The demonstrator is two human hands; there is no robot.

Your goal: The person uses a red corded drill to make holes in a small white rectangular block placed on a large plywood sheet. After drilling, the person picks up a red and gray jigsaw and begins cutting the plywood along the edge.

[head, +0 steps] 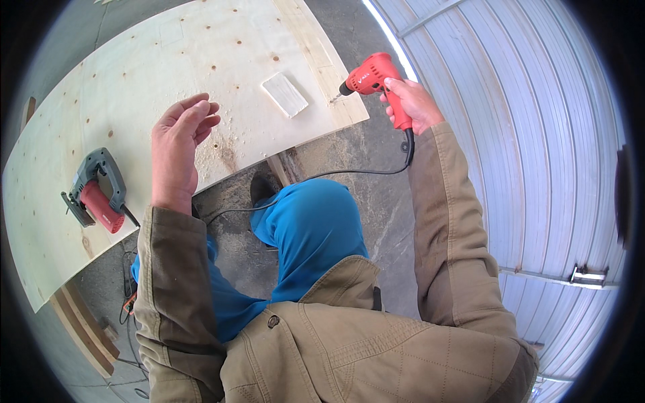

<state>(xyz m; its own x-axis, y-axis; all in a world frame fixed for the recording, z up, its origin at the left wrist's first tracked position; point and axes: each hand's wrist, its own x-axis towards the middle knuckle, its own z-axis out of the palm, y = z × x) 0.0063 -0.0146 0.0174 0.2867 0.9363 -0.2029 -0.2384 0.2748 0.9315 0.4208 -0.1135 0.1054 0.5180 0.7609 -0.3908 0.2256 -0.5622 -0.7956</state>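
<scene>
My right hand (410, 103) grips the handle of a red corded power drill (375, 73). The drill's bit (335, 98) points down-left at a pale board strip (322, 65) along the right end of the plywood sheet (166, 70). Its tip is at the wood, with a few shavings around it. My left hand (181, 136) is raised over the sheet, fingers curled in and thumb against them; I see nothing in it. Between the hands a small rectangular wood block (284, 94) lies flat on the plywood, with sawdust scattered to its left.
A red and grey jigsaw (101, 191) lies near the sheet's front left edge. Wooden supports (83, 327) stand below. The drill's cord (352, 172) runs across my knee. A corrugated metal wall (529, 126) rises at right. More cables (132, 332) trail over the concrete floor.
</scene>
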